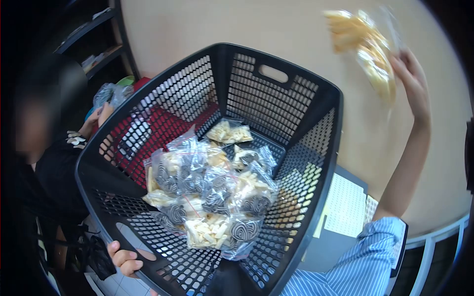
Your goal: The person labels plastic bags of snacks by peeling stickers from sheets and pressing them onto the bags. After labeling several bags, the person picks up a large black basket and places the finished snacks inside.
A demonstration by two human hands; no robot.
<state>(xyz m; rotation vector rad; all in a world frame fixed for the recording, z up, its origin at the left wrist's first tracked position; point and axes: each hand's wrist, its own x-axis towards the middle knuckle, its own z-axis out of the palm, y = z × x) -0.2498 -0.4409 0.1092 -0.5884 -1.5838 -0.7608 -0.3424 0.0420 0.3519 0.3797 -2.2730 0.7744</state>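
A black plastic basket (229, 48) with slotted sides is tilted toward the camera. Inside lie several clear bags (212, 190) of pale snack pieces and dark striped spirals. My left hand (124, 259) grips the basket's rim at the lower left, fingers curled through the handle opening. Up at the right, beyond the basket, my right hand (409, 74) is raised and holds clear bags of yellowish snacks (365, 47), blurred by motion. The far side of that hand's grip is partly hidden.
A person in dark clothing (54, 182) is at the left, hands near plastic bags (112, 93) on a red surface. Dark shelves (96, 22) stand behind. At the lower right are a grey surface (328, 246) with a white perforated sheet (344, 206) and a pale metal railing (429, 256).
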